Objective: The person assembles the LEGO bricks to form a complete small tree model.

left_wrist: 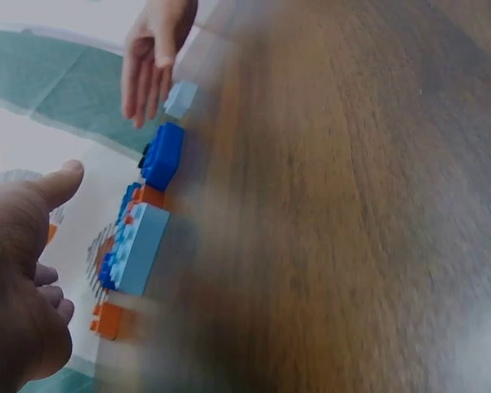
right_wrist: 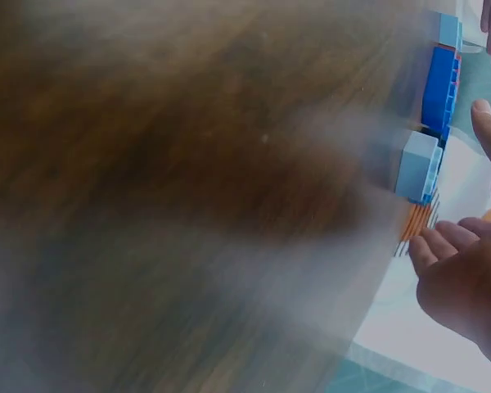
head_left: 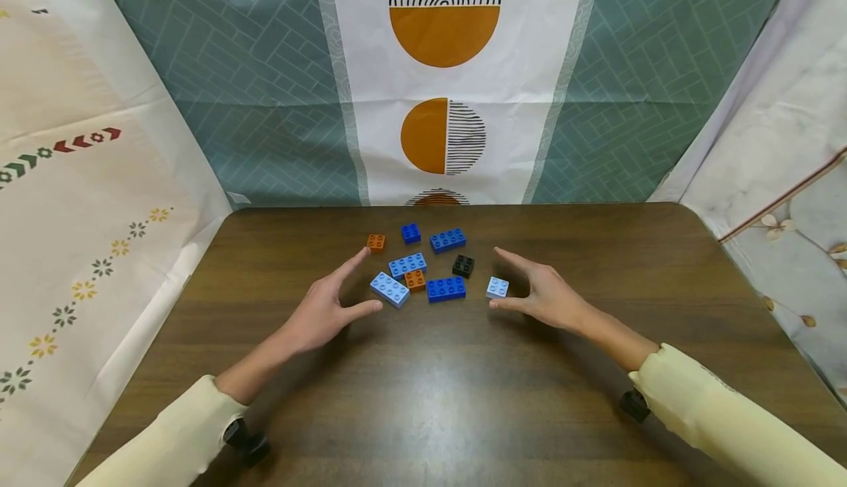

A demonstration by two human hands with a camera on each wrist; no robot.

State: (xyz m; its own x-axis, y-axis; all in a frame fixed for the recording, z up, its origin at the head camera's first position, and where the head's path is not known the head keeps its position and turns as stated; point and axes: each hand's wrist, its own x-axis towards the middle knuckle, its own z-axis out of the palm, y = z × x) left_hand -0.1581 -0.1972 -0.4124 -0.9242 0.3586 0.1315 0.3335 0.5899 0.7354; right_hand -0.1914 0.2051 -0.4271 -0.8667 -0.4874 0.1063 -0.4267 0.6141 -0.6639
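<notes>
Several studded toy bricks lie loose in a group on the brown table. My left hand [head_left: 322,312] is beside the group's left side, thumb and fingers spread apart, holding nothing. Nearest to it are a long light blue brick [head_left: 390,290] and a small orange brick [head_left: 376,243]. My right hand [head_left: 548,294], also spread and holding nothing, is at the small pale blue brick [head_left: 498,288], its thumb tip overlapping that brick's lower edge in the head view. Between the hands lie a dark blue brick [head_left: 446,290], a black brick [head_left: 463,265] and a second orange brick [head_left: 415,280].
Farther back are a small blue brick [head_left: 411,233] and a long blue brick [head_left: 448,240]; a medium blue brick [head_left: 407,265] lies mid-group. The wooden table [head_left: 423,413] ends at a patterned cloth [head_left: 265,104] behind. Light fabric hangs at both sides.
</notes>
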